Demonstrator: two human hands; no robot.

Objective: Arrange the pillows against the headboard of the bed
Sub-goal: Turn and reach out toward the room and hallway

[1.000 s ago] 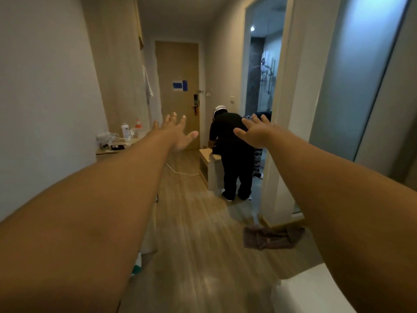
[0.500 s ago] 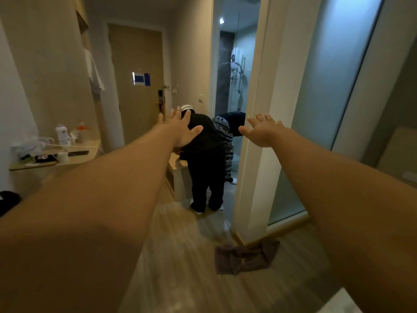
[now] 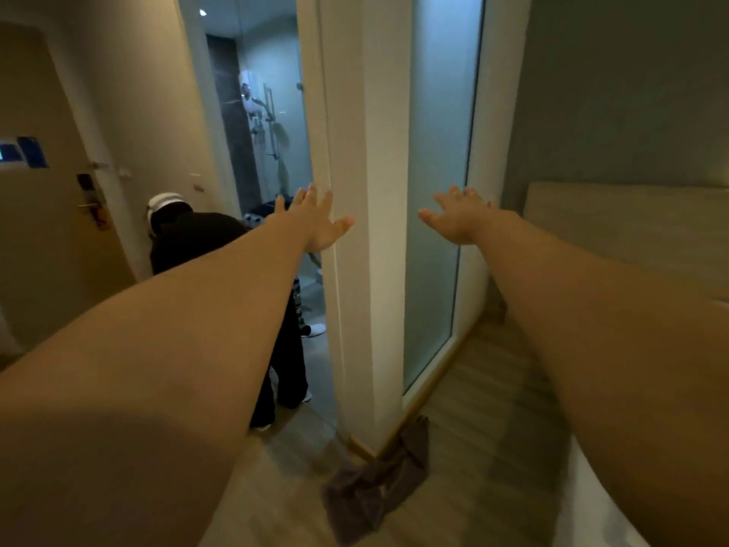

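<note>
Both my arms are stretched straight out ahead at chest height. My left hand is open, palm down, fingers spread, holding nothing. My right hand is open too, palm down and empty. A wooden headboard shows at the right edge against the grey wall. A white corner of the bed peeks out under my right forearm. No pillow is in view.
A white wall corner with a frosted glass panel stands right in front of me. A dark towel lies on the wooden floor at its base. A person in black bends over by the bathroom doorway. The room door is at the left.
The view has swung to the right: the door and the side shelf slid left, and the headboard came into sight. Both hands stay open and outstretched.
</note>
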